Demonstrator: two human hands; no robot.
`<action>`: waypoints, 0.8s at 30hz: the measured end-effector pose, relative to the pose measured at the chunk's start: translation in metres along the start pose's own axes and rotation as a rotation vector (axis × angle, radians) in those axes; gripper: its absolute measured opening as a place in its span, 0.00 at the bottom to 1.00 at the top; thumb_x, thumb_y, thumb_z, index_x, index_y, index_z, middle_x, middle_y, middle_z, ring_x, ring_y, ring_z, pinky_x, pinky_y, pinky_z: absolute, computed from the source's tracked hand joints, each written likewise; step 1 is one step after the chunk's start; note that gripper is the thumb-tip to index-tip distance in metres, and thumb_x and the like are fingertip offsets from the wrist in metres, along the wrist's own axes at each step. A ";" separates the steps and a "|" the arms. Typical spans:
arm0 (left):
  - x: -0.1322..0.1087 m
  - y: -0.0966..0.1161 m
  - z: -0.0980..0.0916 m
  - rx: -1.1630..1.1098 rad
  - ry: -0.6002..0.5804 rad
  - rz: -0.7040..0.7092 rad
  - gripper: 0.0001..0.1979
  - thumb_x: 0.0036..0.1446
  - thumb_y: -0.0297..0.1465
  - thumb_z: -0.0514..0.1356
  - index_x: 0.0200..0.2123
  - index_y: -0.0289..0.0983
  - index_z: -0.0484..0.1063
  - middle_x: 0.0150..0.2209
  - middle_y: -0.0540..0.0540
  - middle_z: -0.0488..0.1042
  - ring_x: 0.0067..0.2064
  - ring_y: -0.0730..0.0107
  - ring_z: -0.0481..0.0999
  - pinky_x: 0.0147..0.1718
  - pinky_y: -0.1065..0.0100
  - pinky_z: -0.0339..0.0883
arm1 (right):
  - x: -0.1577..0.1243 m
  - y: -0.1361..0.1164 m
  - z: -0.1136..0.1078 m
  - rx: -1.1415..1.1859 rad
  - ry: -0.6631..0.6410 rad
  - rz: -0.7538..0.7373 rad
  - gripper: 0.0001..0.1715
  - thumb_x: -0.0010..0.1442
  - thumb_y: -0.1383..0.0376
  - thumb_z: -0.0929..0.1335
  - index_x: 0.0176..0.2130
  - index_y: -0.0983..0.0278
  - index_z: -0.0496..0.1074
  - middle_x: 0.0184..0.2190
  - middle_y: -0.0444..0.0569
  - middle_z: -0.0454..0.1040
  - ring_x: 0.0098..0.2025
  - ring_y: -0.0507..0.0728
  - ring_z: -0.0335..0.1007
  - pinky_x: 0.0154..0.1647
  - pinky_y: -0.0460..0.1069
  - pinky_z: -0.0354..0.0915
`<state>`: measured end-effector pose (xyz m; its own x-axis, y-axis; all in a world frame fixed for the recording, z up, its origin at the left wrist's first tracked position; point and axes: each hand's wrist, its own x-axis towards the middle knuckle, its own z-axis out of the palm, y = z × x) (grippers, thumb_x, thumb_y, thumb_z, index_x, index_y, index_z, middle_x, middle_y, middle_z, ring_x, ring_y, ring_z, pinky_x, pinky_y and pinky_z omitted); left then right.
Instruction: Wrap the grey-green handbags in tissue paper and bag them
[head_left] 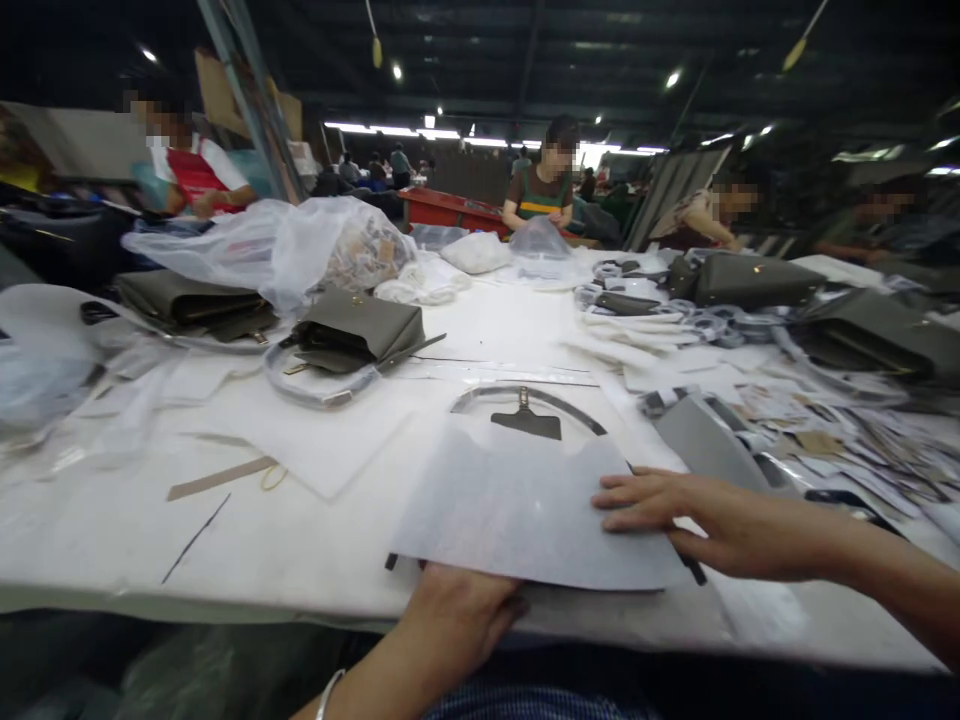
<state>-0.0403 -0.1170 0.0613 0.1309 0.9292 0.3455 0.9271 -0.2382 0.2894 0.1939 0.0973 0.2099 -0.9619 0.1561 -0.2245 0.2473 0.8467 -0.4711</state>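
Note:
A whitish translucent sheet point(517, 510) lies in front of me, over what seems to be a handbag whose dark edges peek out at the lower corners. Beyond its far edge curves a wrapped handle point(577, 402), with a dark olive tab point(529, 425) and metal clasp inside the arc. My right hand point(667, 508) rests on the sheet's right side, fingers stretched out and open. My left hand point(469, 605) reaches under the near edge of the sheet; its fingers are hidden, so their grip cannot be seen.
Olive handbags point(360, 330) stand at left and right. A brown strip point(221, 478) and yellow loop point(274, 478) lie to the left. Clear plastic bags point(300, 245) pile up at the back left. Scraps point(817, 430) cover the right side. Across the table a person point(544, 195) works.

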 end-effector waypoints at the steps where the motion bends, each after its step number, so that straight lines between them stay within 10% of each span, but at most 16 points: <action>1: 0.000 0.000 0.000 0.018 0.030 0.031 0.24 0.60 0.37 0.62 0.60 0.46 0.67 0.56 0.42 0.74 0.52 0.50 0.76 0.50 0.47 0.73 | -0.013 -0.002 -0.002 0.014 -0.043 0.059 0.25 0.65 0.63 0.66 0.59 0.46 0.70 0.63 0.46 0.68 0.67 0.60 0.59 0.67 0.60 0.57; 5: 0.001 0.002 -0.004 0.115 0.091 0.064 0.17 0.57 0.35 0.63 0.51 0.42 0.75 0.48 0.40 0.79 0.47 0.48 0.80 0.44 0.49 0.77 | -0.020 -0.024 -0.015 0.067 -0.120 0.130 0.27 0.59 0.50 0.71 0.57 0.47 0.72 0.61 0.47 0.70 0.64 0.64 0.63 0.67 0.60 0.57; 9: 0.004 0.004 -0.008 0.177 0.078 0.062 0.21 0.58 0.37 0.63 0.55 0.43 0.72 0.50 0.41 0.79 0.48 0.48 0.79 0.46 0.49 0.77 | 0.022 -0.052 0.010 -0.242 0.165 0.335 0.31 0.64 0.41 0.63 0.41 0.61 0.82 0.40 0.59 0.81 0.48 0.70 0.77 0.64 0.70 0.54; 13: 0.004 0.002 -0.008 0.181 0.089 0.092 0.22 0.61 0.40 0.60 0.59 0.47 0.69 0.53 0.44 0.77 0.53 0.51 0.77 0.52 0.50 0.73 | 0.054 -0.063 0.064 -0.319 0.272 0.178 0.55 0.52 0.33 0.66 0.63 0.66 0.66 0.61 0.70 0.66 0.63 0.79 0.60 0.63 0.74 0.51; 16: 0.002 0.001 -0.006 0.187 0.040 0.090 0.24 0.61 0.39 0.61 0.61 0.47 0.67 0.54 0.44 0.76 0.53 0.53 0.77 0.54 0.52 0.71 | 0.055 -0.052 0.084 -0.231 0.121 0.086 0.54 0.56 0.45 0.71 0.70 0.66 0.52 0.70 0.68 0.49 0.69 0.78 0.47 0.66 0.72 0.49; 19: 0.004 0.001 -0.009 0.212 -0.056 0.069 0.31 0.59 0.35 0.63 0.65 0.48 0.60 0.53 0.44 0.77 0.51 0.55 0.78 0.51 0.53 0.73 | 0.049 -0.034 0.075 -0.128 0.056 0.073 0.42 0.61 0.67 0.67 0.70 0.64 0.52 0.70 0.61 0.52 0.70 0.69 0.48 0.69 0.67 0.46; 24: 0.014 0.007 -0.020 0.244 -0.073 0.052 0.39 0.57 0.37 0.65 0.67 0.57 0.52 0.60 0.41 0.70 0.58 0.46 0.71 0.53 0.43 0.68 | 0.043 -0.011 0.056 -0.042 0.093 0.050 0.43 0.59 0.75 0.60 0.70 0.56 0.51 0.71 0.50 0.50 0.71 0.61 0.48 0.69 0.63 0.49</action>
<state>-0.0390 -0.1119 0.0862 0.1973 0.9375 0.2868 0.9746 -0.2192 0.0461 0.1558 0.0660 0.1579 -0.9558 0.2431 -0.1656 0.2916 0.8571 -0.4246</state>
